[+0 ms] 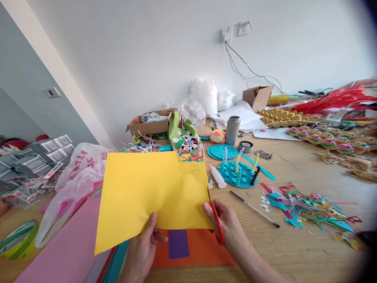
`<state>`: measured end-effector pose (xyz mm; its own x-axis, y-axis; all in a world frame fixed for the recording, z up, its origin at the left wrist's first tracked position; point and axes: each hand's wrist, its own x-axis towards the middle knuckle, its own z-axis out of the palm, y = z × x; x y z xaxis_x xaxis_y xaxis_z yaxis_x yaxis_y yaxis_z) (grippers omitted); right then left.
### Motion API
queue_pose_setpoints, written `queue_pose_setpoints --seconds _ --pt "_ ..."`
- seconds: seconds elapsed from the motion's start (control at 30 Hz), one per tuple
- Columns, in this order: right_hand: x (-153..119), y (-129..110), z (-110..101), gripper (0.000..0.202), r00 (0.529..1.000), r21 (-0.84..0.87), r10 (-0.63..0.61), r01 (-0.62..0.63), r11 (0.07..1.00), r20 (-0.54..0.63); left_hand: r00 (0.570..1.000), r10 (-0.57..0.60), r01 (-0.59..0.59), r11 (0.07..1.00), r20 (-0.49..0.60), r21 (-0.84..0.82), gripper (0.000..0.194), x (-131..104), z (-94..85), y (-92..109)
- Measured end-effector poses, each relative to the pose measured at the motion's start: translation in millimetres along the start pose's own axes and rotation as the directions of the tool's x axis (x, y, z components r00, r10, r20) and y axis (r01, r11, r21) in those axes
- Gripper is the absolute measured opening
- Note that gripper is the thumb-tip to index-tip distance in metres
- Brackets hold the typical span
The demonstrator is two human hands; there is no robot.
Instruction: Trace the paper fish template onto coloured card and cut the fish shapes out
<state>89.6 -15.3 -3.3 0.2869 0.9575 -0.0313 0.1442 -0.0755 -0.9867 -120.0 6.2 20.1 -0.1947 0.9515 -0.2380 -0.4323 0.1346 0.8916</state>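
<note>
A large sheet of yellow paper (pixel 141 184) is held up over the table, with a small fish outline drawn near its upper right corner. My left hand (pixel 144 243) grips its lower edge, thumb on the front face and fingers behind. At the right edge my right hand (pixel 225 220) holds red-handled scissors (pixel 218 224), blades pointing up along the paper's border; whether they are cutting into it I cannot tell. The right thumb rests against the paper. Below lies orange paper (pixel 200 251) with a purple strip (pixel 178 243) on it.
Coloured sheets (pixel 64 243) and a plastic bag (pixel 82 173) lie at left, beside a tape roll (pixel 19 237). To the right are a pen (pixel 255 209), a glue bottle (pixel 218 177), a blue disc with pipe-cleaner pieces (pixel 238 179) and paper scraps (pixel 306 206). A metal flask (pixel 233 131) stands behind.
</note>
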Motion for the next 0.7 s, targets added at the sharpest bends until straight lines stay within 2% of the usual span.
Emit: queue_pose_setpoints --seconds 0.33,0.7 --pt "1.0 -1.1 -0.8 0.053 1.000 -0.050 -0.006 0.006 0.999 0.012 1.000 0.003 -0.003 1.000 0.004 0.023 0.062 -0.5 1.3 1.7" --pt "0.5 -1.9 0.1 0.054 1.000 -0.027 0.017 -0.017 0.999 0.007 1.000 -0.007 0.007 1.000 0.000 0.013 0.062 -2.6 1.6 2.8"
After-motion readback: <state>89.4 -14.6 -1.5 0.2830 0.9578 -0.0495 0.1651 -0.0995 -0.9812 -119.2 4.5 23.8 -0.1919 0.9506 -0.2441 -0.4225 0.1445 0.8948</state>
